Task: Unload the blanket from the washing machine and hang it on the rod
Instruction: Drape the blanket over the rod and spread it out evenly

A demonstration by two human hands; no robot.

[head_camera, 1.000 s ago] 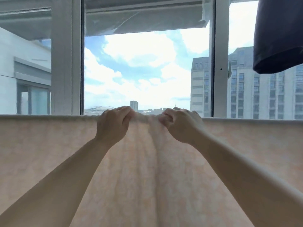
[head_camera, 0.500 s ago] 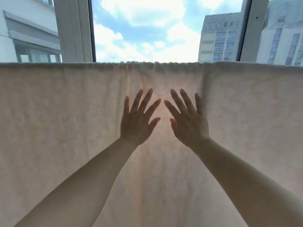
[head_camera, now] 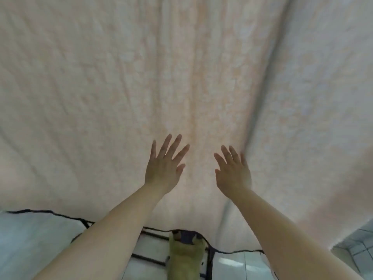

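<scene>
**Smoothing the Hanging Blanket**

Closest to the person, below the wrists, a fuzzy green thing [head_camera: 185, 257] sat by a black frame [head_camera: 149, 257] on the pale tiled floor [head_camera: 232, 263]. It was too blurry to say what the green thing was.

Next came the two hands. The left hand [head_camera: 163, 168] had its fingers straight and spread wide. The right hand [head_camera: 233, 174] had its fingers straight too, a bit closer together. Neither hand held anything. Both looked flat against the cloth, likely to smooth it so it would hang neatly.

Past the fingertips, the pale peach blanket [head_camera: 181, 77] hung down and filled the view. A long fold [head_camera: 262, 98] ran up it just beside the right fingers. The rod was out of sight above. The job looked nearly done.
</scene>
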